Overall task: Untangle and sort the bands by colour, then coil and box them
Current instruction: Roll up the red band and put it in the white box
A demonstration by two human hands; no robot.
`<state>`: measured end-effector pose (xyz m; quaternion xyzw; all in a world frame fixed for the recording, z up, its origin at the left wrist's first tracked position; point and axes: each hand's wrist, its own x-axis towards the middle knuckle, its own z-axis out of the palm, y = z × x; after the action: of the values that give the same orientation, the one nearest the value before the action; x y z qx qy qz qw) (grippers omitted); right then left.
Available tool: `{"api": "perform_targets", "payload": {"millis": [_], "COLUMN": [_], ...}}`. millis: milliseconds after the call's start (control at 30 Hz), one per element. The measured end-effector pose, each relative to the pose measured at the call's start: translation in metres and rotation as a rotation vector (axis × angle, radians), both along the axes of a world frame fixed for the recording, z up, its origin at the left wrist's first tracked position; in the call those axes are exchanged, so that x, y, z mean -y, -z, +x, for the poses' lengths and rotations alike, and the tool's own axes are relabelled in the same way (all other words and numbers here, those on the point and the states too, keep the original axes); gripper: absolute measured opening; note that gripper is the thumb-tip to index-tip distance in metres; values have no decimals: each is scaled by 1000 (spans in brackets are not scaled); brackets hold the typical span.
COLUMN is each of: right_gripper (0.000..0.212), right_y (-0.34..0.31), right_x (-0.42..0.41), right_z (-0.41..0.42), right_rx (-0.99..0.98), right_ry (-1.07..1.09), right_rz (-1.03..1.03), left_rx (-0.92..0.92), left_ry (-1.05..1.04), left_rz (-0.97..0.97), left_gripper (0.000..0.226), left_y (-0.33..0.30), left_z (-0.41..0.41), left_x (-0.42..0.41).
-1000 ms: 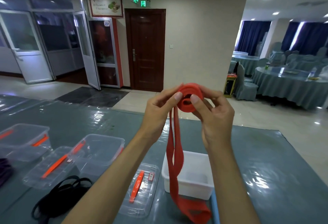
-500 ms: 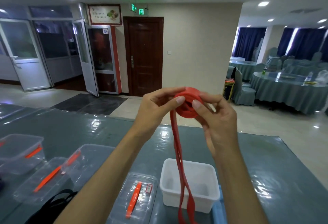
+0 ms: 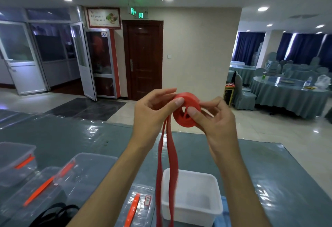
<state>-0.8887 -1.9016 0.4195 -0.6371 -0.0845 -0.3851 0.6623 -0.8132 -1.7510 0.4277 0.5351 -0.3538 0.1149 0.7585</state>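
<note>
At centre frame both hands, left hand (image 3: pixel 152 113) and right hand (image 3: pixel 215 119), pinch the red band (image 3: pixel 186 111) coil; each grip should likely keep turns tight and flat.

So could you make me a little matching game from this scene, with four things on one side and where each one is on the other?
Things:
1. red rubber band coil
2. white plastic tub
3. black rubber bands
4. clear lid with orange clip

Places:
A. on the table at the bottom left corner
B. held up between the left hand and right hand
C. flat on the table just left of the tub
D. on the table under the hanging red tail

Pairs: 1-B, 2-D, 3-A, 4-C
</note>
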Motion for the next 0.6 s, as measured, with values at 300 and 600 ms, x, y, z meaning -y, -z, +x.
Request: {"api": "perform_targets", "payload": {"millis": [300,600], "right_gripper": [35,33], "right_y": [6,18], "right_x": [6,17], "right_z": [4,7], "right_rx": [18,14], "right_ry": [-56,-50], "right_rz": [32,-49], "left_rx": [-30,40], "left_ry": [113,59], "left_rz": [-9,128], "left_gripper": [26,19], "left_y": [7,12], "left_z": [4,4], "left_x": [5,2]}}
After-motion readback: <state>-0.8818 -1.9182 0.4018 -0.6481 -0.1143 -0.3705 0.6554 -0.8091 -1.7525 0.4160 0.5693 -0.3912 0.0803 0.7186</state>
